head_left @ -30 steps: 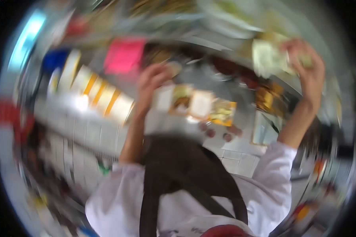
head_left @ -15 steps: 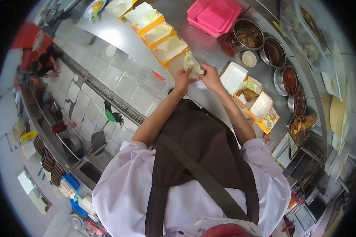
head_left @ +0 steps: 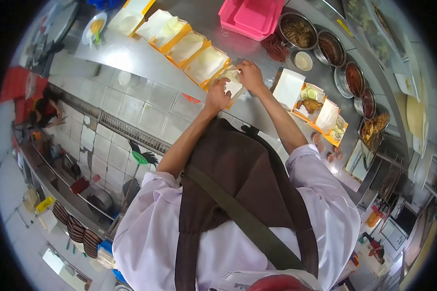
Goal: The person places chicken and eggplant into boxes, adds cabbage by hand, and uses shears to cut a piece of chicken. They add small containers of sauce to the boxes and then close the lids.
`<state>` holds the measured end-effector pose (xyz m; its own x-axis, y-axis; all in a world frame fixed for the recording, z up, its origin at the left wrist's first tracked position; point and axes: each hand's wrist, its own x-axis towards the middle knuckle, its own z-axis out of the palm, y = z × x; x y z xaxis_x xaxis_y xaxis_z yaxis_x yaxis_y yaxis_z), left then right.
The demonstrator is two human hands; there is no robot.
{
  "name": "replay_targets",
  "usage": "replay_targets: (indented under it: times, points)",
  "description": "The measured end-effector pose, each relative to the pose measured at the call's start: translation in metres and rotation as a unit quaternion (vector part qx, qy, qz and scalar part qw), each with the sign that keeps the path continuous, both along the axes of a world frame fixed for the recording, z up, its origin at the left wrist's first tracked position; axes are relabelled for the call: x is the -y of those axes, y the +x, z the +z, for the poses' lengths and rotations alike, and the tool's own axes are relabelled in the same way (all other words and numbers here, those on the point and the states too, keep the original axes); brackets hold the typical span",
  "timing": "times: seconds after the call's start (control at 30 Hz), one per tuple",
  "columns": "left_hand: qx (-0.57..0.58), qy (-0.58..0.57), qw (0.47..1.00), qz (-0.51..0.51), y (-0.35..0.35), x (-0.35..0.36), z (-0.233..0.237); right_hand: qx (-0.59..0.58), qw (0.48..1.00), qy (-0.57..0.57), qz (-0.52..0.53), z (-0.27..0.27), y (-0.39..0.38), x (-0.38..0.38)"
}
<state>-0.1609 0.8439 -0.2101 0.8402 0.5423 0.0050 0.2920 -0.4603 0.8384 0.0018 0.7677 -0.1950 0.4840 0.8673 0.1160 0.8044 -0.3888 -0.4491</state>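
At the near end of a row of orange-and-white food boxes, both hands are over a paper box (head_left: 234,88). A pale lettuce leaf (head_left: 231,74) lies in its upper part. My left hand (head_left: 218,97) is at the box's left side, its fingers loosely bent and apart. On the far right side, my right hand (head_left: 250,77) has its fingers bent together at the leaf's edge; its fingertips are partly hidden. The neighbouring boxes (head_left: 206,63) stand open, and one farther box (head_left: 164,29) also holds a pale leaf.
To the right, boxes hold a piece of fried chicken (head_left: 310,105) and cucumber slices. A pink container (head_left: 251,18), a small white cup (head_left: 303,61) and metal bowls of sauce (head_left: 355,80) stand on the steel table. A plate with an egg (head_left: 96,28) sits far left. Another person (head_left: 47,112) is at left.
Both hands have lowered the lettuce leaf from above the table into the end box. My left hand has come off the leaf, and the view has shifted slightly.
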Motion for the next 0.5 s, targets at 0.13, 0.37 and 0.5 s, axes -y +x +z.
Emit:
replay_targets:
  times: [0.13,0.37,0.5]
  points:
    - [-0.048,0.037,0.998,-0.036,0.006,-0.001,0.007,-0.008,0.997,0.082,0.014,-0.004,0.000,0.001]
    - [-0.064,0.112,0.991,-0.048,0.022,-0.003,-0.014,0.039,0.987,0.151,0.041,-0.016,-0.002,-0.013]
    - [-0.072,0.045,0.996,-0.041,0.027,-0.006,-0.021,0.029,0.989,0.135,-0.059,-0.014,-0.007,-0.006]
